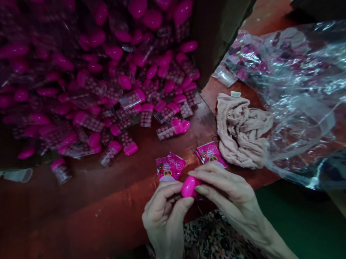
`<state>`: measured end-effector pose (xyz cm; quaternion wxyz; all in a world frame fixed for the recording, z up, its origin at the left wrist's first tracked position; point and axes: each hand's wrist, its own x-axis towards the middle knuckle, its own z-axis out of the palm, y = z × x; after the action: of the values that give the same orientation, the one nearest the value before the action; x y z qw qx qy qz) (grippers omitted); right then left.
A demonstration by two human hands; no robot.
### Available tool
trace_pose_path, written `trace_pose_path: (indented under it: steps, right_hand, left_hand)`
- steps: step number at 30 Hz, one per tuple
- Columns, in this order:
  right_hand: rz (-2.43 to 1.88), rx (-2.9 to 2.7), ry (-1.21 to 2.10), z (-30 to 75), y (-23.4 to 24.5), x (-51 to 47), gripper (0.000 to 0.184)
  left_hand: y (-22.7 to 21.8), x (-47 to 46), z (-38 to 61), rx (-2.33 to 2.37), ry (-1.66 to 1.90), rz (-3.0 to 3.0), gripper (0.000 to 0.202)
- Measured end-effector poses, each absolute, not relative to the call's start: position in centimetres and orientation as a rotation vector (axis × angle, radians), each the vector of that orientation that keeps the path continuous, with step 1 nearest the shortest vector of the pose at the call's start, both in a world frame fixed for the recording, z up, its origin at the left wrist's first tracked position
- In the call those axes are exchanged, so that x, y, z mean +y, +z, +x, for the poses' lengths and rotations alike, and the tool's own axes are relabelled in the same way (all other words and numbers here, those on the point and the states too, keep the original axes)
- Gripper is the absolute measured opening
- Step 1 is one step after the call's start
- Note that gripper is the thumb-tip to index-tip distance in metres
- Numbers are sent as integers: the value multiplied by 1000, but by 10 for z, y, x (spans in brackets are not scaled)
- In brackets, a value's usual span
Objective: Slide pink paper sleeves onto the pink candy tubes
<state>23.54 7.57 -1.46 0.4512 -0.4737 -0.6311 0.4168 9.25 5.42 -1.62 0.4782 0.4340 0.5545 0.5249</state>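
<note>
Your bare left hand (165,218) and right hand (231,193) grip a glossy magenta oval plastic capsule (190,187) between them — its long axis seemingly tilted up-right.

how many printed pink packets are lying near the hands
3: two overlapping packets above the left hand, and one packet above the right hand; others may be hidden beneath them.

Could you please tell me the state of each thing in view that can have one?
Left hand, closed around the capsule's left end
Right hand, fingers curled over the capsule's right end
Pink plastic capsule, held between both hands, looks closed
Clear pink-capped tubes, filled with beads, lying in a loose heap
Pink printed sachets, lying flat, apart
Beige cloth, crumpled
Clear plastic bag, crumpled, slack
</note>
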Motion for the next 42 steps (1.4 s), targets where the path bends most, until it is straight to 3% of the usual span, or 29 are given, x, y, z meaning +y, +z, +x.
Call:
trace_pose_path:
  steps: [5,7,10,13,17,26,42]
  right_hand:
    - [-1234,-1630,1070,230,-23,58,28]
    - [-1276,-1536,1072,227,-25,52,31]
    - [-1322,-1430,1038,226,-25,51,31]
    - [-1300,-1432,1001,227,-24,57,27]
    - [-1190,-1427,1033,229,-22,66,19]
    - [-1143,-1418,1028,227,-10,66,25]
    - [-1114,-1166,1340,226,-25,59,25]
  left_hand:
    - [-7,60,87,1422,1246,1342,22]
    - [-6,62,90,1384,1279,1217,21]
    - [-10,63,95,1323,1252,823,35]
    - [-16,62,97,1365,1210,696,25]
    - [-16,60,95,1381,1241,895,14]
    - [-2,58,99,1416,1252,1207,17]
    - [0,62,83,1271,1128,1464,23]
